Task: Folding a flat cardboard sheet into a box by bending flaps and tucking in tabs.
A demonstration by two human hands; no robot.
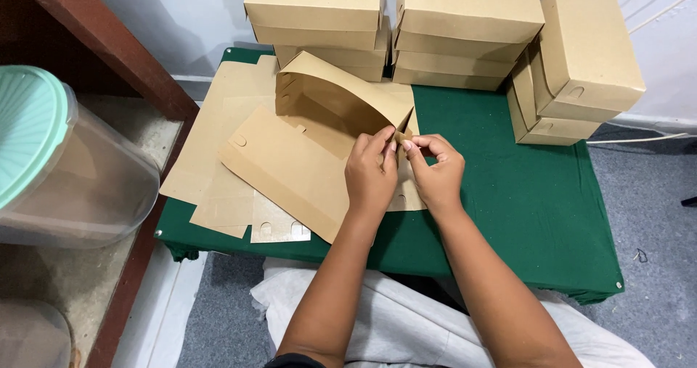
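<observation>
My left hand (pixel 372 170) and right hand (pixel 435 170) meet, fingertips pinched on corner flap of half-folded cardboard box (pixel 341 103). Box rests on stack of flat cardboard sheets (pixel 225 165), left side of green table (pixel 523 194). Finished boxes (pixel 450 30) stacked behind.

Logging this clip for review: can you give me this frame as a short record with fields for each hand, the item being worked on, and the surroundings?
left hand: left hand pinches a corner flap of the half-folded box
right hand: right hand pinches the same corner from the other side
work item: half-folded box, brown cardboard, one wall curved upright
under it: flat cardboard blanks, stacked
surface: green cloth on a low table
behind: finished boxes, stacked in piles
left side: clear plastic container with mint-green lid
</observation>
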